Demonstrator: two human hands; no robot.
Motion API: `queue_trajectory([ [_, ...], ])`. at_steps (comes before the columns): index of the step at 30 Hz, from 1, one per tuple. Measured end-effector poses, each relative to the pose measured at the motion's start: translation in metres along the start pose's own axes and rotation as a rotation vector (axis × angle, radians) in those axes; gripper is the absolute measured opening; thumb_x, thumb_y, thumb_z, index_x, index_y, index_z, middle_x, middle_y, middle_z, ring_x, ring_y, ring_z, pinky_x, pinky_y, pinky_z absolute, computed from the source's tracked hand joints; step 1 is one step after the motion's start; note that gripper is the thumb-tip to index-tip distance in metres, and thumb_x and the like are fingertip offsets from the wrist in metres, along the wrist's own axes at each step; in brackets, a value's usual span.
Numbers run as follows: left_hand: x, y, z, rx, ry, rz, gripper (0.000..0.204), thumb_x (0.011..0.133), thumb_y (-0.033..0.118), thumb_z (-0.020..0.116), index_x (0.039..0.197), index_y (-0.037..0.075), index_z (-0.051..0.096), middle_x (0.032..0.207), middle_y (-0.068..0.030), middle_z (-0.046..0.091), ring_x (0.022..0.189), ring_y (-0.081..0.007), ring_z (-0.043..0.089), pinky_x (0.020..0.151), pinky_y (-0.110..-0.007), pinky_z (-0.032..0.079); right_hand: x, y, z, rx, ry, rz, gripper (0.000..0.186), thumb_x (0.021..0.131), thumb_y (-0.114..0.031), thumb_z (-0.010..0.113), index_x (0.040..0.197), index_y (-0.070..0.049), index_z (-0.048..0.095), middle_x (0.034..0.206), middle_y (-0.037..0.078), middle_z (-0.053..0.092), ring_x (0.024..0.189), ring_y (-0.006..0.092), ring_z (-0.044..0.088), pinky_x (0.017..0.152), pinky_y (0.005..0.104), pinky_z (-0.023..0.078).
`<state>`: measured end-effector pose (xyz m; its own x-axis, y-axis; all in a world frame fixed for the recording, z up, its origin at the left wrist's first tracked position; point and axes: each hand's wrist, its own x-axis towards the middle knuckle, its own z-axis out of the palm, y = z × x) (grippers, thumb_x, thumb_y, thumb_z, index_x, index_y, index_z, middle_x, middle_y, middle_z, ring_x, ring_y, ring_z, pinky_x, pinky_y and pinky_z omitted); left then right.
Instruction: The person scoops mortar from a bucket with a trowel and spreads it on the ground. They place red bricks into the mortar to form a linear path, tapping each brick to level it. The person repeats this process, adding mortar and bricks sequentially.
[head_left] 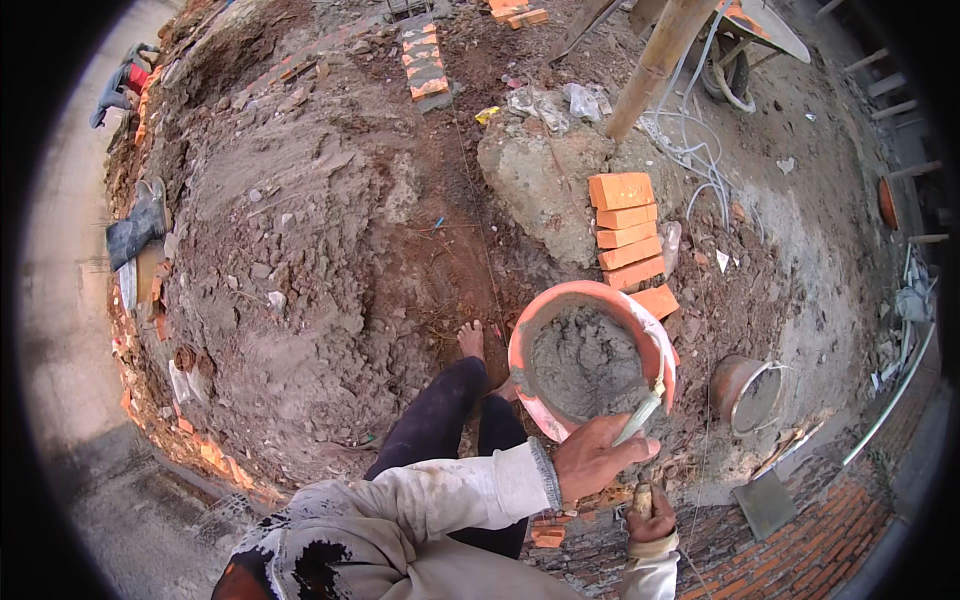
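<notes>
An orange bucket [662,345] of wet grey mortar [588,360] is in front of me, slightly right of the middle. My left hand [598,462] is closed at its near right rim, on the pale grip of the bucket handle [640,417]. Close to the lower edge, my right hand [652,520] wraps round a short wooden tool handle [643,496]. The rest of that tool cannot be made out.
Orange bricks [628,235] are lined up just beyond the bucket. A second bucket [752,396] stands at right. A bamboo pole [660,70] rises ahead, near a wheelbarrow [735,70]. Brickwork [800,550] lies at lower right; another person [125,85] is far left.
</notes>
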<state>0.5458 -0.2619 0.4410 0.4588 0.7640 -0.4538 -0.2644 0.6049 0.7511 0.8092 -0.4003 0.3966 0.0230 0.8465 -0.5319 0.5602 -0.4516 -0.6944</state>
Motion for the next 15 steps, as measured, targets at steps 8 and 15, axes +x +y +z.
queue_trajectory([
  [8,-0.054,-0.039,-0.153,-0.406,0.624,-0.102,0.024,0.086,0.025,0.054,0.081,0.001,0.054,0.062,0.0048,0.037,0.054,-0.0058,0.032,0.049,-0.023,0.026,0.111,-0.04,0.126,-0.025,-0.322,-0.079,0.056,0.064,-0.015,0.069,0.115,0.003,0.054,0.097,0.016,0.064,0.088,0.0238,0.062,0.079,0.0324,0.048],
  [15,-0.097,-0.087,-0.26,-0.613,0.968,-0.066,0.016,0.081,0.011,0.055,0.068,0.008,0.046,0.06,0.0053,0.033,0.051,-0.0052,0.03,0.048,-0.022,0.024,0.258,-0.1,0.263,-0.132,-0.373,-0.434,0.047,0.069,-0.007,0.058,0.115,0.001,0.055,0.08,0.009,0.061,0.065,0.0146,0.059,0.057,0.0283,0.048],
])
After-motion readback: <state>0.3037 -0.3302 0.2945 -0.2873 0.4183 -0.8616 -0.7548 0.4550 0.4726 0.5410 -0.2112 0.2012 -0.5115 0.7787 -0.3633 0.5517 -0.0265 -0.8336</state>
